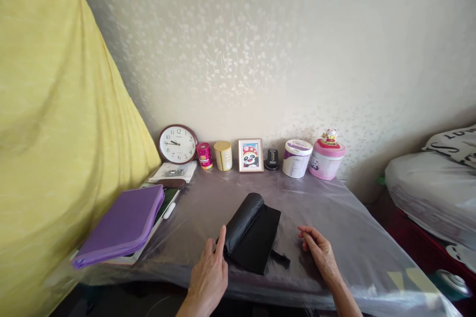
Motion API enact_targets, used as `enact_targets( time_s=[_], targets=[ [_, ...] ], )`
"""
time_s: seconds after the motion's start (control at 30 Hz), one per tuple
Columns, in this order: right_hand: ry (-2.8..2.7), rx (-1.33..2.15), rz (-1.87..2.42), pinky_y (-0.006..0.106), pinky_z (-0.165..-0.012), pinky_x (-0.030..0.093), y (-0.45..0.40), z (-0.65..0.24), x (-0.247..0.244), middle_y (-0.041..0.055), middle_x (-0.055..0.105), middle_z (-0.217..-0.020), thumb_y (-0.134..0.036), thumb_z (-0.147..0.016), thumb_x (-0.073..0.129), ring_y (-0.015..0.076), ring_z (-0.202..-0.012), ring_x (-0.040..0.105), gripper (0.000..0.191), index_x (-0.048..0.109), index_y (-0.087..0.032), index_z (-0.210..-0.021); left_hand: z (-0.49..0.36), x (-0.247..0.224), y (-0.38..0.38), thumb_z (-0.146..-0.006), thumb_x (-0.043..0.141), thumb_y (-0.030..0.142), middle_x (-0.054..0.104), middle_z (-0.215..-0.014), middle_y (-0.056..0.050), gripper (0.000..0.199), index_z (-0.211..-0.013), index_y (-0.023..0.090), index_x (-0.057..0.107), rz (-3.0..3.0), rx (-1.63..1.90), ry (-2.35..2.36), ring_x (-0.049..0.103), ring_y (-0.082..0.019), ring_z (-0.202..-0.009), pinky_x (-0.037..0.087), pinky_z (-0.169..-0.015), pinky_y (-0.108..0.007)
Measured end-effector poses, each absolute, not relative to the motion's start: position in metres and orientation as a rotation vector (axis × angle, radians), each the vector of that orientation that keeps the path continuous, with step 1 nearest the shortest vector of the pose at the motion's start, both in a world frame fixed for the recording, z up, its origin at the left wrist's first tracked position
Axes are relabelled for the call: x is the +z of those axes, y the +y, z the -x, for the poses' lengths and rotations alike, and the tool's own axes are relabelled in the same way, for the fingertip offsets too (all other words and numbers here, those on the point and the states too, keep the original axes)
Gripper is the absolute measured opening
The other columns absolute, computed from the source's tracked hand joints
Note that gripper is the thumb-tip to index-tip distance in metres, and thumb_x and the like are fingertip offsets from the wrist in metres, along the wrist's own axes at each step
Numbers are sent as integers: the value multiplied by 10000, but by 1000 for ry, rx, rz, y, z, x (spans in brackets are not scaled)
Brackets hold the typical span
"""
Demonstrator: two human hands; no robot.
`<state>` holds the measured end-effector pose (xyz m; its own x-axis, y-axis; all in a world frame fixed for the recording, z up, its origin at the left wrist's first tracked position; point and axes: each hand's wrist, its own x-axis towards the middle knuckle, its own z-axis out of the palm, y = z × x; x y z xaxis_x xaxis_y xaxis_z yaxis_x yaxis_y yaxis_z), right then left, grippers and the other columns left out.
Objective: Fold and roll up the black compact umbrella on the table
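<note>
A black roll of sheet-like material (pixel 244 223) lies slantwise near the front of the table. Its far part is wound into a shiny tube, and a flat matte flap (pixel 256 245) spreads out to the right. From the flap's right edge a short black strap (pixel 280 258) sticks out. My left hand (pixel 210 272) is at the tube's near left end, index finger stretched along it, the other fingers curled and partly hidden against the roll. To the right of the strap, my right hand (pixel 320 252) hovers with loosely bent fingers, apart from the roll and holding nothing visible.
A purple zip folder (pixel 119 223) lies on papers at left, beside a white pen-like object (pixel 169 210). Along the wall stand a clock (pixel 178 144), tins, a picture frame (pixel 250 155) and tubs. A yellow curtain (pixel 55 109) hangs left; wrapped bedding (pixel 435 188) is at right.
</note>
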<state>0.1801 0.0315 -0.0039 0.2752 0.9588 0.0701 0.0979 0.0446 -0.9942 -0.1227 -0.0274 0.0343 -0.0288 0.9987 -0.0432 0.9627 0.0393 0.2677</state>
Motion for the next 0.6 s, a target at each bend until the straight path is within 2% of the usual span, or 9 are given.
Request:
enact_targets(
  time_s=[0.1, 0.17, 0.23, 0.33, 0.4, 0.47, 0.53, 0.6],
  targets=[
    [-1083, 901, 1361, 247, -492, 421, 30, -179, -3, 22, 618, -671, -507, -656, 628, 117, -498, 493, 412, 672, -157, -869, 117, 31, -31, -763, 377, 26, 350, -1340, -116, 846, -1380, 371, -88, -2126, 53, 2150, 502, -236, -1090, 420, -791, -306],
    [-1081, 908, 1354, 248, -500, 427, 29, -180, -5, 22, 623, -680, -503, -661, 620, 121, -504, 505, 403, 674, -165, -874, 117, 28, -27, -733, 376, -18, 358, -1340, -120, 879, -1379, 379, -68, -2122, -40, 2194, 493, -239, -1109, 413, -806, -309],
    [-1073, 923, 1348, 252, -505, 432, 29, -180, -7, 21, 623, -678, -502, -659, 614, 127, -508, 514, 399, 673, -172, -875, 122, 27, -19, -736, 369, -23, 463, -1241, -114, 868, -1386, 357, -62, -2109, -48, 2197, 555, -208, -1014, 415, -773, -288],
    [-1070, 930, 1337, 254, -500, 431, 30, -181, -12, 21, 626, -681, -504, -654, 603, 133, -509, 524, 400, 675, -179, -876, 134, 30, -5, -755, 408, 35, 612, -949, -43, 832, -1403, 316, -31, -2049, 65, 2100, 614, -172, -830, 410, -702, -260],
    [-1075, 920, 1325, 251, -485, 423, 31, -182, -16, 20, 625, -676, -503, -650, 594, 131, -499, 523, 396, 677, -182, -866, 141, 34, 1, -740, 445, 77, 636, -869, -11, 798, -1407, 311, 75, -1915, 209, 2019, 620, -163, -793, 405, -671, -243],
    [-1074, 912, 1314, 248, -463, 410, 33, -183, -19, 18, 617, -658, -502, -646, 586, 129, -481, 516, 389, 679, -184, -849, 144, 38, 2, -732, 445, 119, 631, -771, 22, 725, -1385, 294, 182, -1681, 366, 1898, 610, -142, -671, 398, -594, -225],
    [-1063, 903, 1302, 250, -457, 411, 34, -183, -21, 19, 614, -646, -505, -640, 583, 131, -474, 514, 386, 682, -185, -832, 143, 40, -1, -756, 433, 197, 573, -628, 55, 569, -1311, 249, 321, -1427, 486, 1727, 549, -121, -519, 376, -513, -216],
    [-1056, 889, 1295, 259, -472, 429, 34, -183, -21, 22, 619, -643, -513, -635, 582, 138, -481, 521, 390, 686, -187, -823, 138, 41, -4, -787, 441, 317, 512, -537, 67, 374, -1143, 211, 482, -1277, 550, 1558, 502, -112, -463, 377, -500, -221]
  ],
)
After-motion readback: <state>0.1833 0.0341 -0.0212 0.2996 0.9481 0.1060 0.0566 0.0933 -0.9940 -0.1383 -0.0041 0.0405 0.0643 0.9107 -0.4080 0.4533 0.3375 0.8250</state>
